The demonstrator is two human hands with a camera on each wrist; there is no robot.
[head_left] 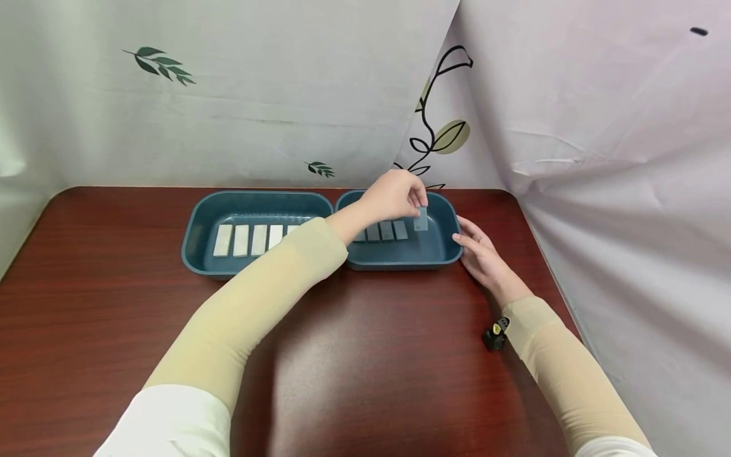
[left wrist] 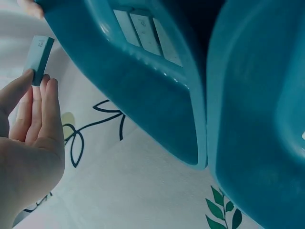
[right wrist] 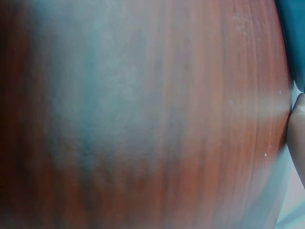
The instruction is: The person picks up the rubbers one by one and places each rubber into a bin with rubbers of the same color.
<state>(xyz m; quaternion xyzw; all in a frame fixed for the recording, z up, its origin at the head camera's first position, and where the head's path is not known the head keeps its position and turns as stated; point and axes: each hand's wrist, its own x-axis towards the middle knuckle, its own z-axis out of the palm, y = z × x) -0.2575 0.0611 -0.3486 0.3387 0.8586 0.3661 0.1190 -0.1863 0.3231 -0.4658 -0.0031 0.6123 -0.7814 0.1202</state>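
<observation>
My left hand (head_left: 394,194) reaches across to the right blue tray (head_left: 400,260) and pinches a small pale eraser (head_left: 421,219) between thumb and fingertips. In the left wrist view that eraser (left wrist: 39,59) stands upright, with a mark like "4B" near its top. Several similar erasers (head_left: 386,230) lie in a row on the right tray's floor, partly behind my left forearm. At this tray's right end, my right hand (head_left: 482,257) grips the rim, thumb on the edge and fingers along the outer wall. The right wrist view shows mostly blurred tabletop.
A second blue tray (head_left: 205,271) stands against the first one's left side, holding several white erasers (head_left: 241,240) in a row, some covered by my left sleeve. Both trays sit at the back of the brown table (head_left: 354,368), before a patterned cloth (head_left: 257,95).
</observation>
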